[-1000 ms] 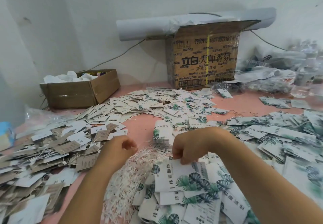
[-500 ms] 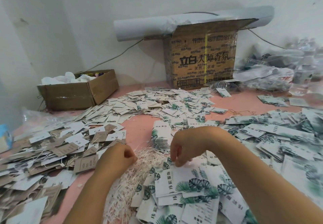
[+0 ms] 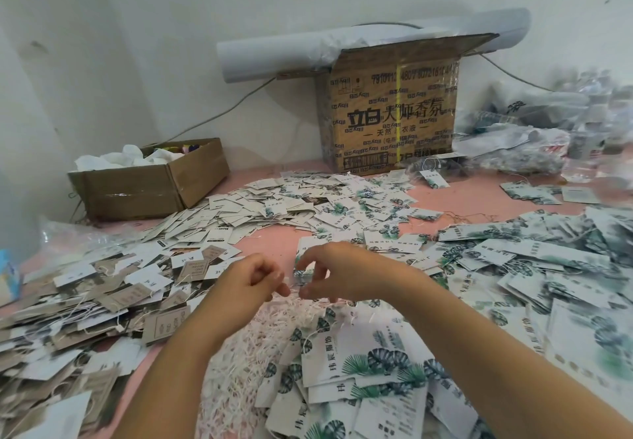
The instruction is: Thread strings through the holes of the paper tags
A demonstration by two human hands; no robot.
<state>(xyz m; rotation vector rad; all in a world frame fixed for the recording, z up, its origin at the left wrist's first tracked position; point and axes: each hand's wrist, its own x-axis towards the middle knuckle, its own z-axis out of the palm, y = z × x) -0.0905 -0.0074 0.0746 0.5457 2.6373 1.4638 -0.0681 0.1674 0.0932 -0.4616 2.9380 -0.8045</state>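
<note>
Strings (image 3: 253, 342) sit in a pale tangled heap mid-desk, right under both grips. Leaf-print tags (image 3: 376, 366) touch its R side. Step looks like freeing 1 string: tease out 1 end only, keep it taut, then aim at a tag's hole w/o dragging the tangle. Left grip (image 3: 253, 281) and right grip (image 3: 330, 272) nearly meet, fingers curled, tips pinched; whether a string is caught, can't tell. Tags are thin white card w/ green leaves. Brown-and-white tags (image 3: 102, 301) w/ strings showing pile at L on the pink desk (image 3: 462, 199).

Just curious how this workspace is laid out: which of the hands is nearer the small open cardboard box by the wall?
The left hand. The small box sits beyond it to the left; the right hand is farther right.
</note>
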